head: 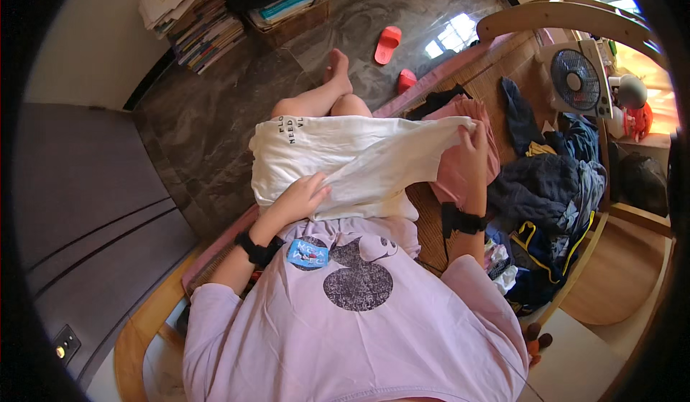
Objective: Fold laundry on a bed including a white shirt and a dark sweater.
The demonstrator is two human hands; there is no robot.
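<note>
A white shirt (345, 154) with dark lettering lies spread over my lap. At its right end, my right hand (473, 138) pinches a corner between thumb and fingers and holds that part stretched out over a folded pink garment (458, 173). My left hand (307, 194) rests on the near side of the white cloth, palm down, fingers slightly bent; whether it grips any fabric cannot be made out. Black bands circle both wrists.
On the woven mat (426, 224) to the right lies a heap of dark clothes (544, 192). A box fan (574, 78) stands beyond it near the wooden bed rail (560, 16). Red slippers (388, 45) lie on the tiled floor; stacked books (207, 41) stand at upper left.
</note>
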